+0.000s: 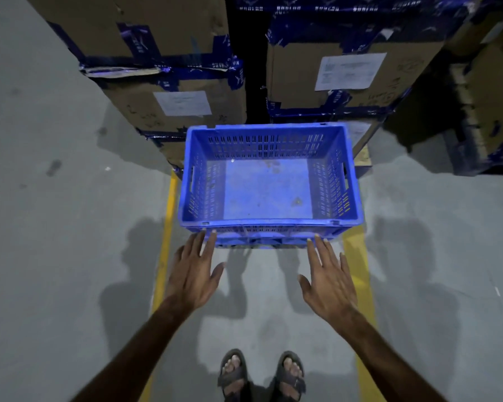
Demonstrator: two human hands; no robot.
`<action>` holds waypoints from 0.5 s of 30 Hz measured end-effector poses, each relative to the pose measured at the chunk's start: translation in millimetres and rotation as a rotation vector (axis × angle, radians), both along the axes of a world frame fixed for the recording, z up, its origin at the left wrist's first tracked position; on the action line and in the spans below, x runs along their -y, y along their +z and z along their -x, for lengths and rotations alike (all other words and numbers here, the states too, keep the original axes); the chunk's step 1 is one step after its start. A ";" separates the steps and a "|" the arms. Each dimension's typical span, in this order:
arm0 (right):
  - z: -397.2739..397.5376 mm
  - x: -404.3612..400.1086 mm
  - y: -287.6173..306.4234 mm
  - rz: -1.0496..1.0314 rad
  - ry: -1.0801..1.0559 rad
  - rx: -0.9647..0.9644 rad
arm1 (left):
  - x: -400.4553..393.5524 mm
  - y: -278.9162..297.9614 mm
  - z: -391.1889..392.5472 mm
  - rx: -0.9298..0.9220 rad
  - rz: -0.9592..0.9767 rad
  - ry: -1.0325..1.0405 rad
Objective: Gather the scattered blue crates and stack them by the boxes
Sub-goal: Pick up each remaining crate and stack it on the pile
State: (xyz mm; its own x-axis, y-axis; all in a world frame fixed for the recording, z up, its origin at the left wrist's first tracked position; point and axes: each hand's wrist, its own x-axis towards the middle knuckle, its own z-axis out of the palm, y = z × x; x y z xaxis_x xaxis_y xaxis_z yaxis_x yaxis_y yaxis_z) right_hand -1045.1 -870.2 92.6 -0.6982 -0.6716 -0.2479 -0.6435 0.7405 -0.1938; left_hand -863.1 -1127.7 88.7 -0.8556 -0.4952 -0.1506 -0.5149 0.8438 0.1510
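A blue slotted plastic crate point(269, 181) stands upright and empty in front of the stacked cardboard boxes point(174, 103), apparently on top of another blue crate whose wall shows just below its near rim. My left hand point(193, 274) stretches toward the near left corner with straight, spread fingers, fingertips at or just short of the crate's near wall. My right hand point(328, 281) mirrors it at the near right corner, fingers straight and spread. Neither hand holds anything.
Tall cardboard boxes point(331, 76) bound with blue tape rise behind the crate, with a dark gap between the two stacks. Yellow floor lines point(163, 256) run along both sides of the grey concrete floor. My sandalled feet point(262, 375) stand at the bottom.
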 end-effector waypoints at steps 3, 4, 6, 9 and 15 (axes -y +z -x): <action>9.2 21.8 2.4 -0.016 0.062 -0.009 | 16.8 3.1 36.1 -0.009 0.041 -0.097; 11.8 31.1 2.5 -0.009 0.078 -0.014 | 24.2 4.2 51.7 -0.008 0.064 -0.139; 16.5 52.2 -0.3 -0.014 0.107 -0.008 | 44.0 3.1 87.8 0.011 0.095 -0.228; 18.2 82.4 -10.8 -0.028 0.138 0.004 | 79.4 1.0 153.9 0.108 0.126 -0.309; 8.6 112.8 -31.1 -0.022 0.132 0.005 | 138.9 -1.3 279.7 0.195 0.144 -0.279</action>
